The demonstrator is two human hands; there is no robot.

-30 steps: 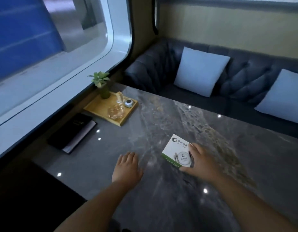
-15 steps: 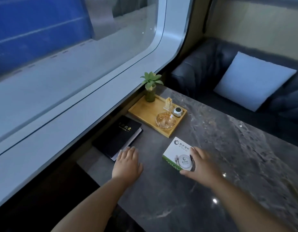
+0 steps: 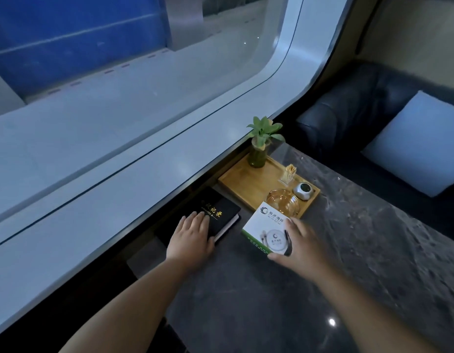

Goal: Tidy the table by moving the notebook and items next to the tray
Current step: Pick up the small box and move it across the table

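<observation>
A black notebook (image 3: 215, 208) with gold lettering lies on the grey marble table (image 3: 348, 250), just left of the wooden tray (image 3: 243, 183). My left hand (image 3: 191, 238) rests flat on the notebook's near half, fingers spread. A white box with a green edge (image 3: 265, 229) sits at the tray's near corner, its far corner overlapping the glass ashtray (image 3: 284, 200). My right hand (image 3: 301, 247) grips the box's near right side, together with a thin dark pen-like object.
On the tray stand a small potted plant (image 3: 259, 149), a toothpick holder (image 3: 288, 174) and a small white round device (image 3: 303, 191). A window ledge (image 3: 119, 189) runs along the left. A dark sofa with a light cushion (image 3: 419, 143) lies beyond the table.
My view has swung left and closer to the tray. My right hand has slid the box up to the tray's corner. My left hand has moved forward onto the notebook.
</observation>
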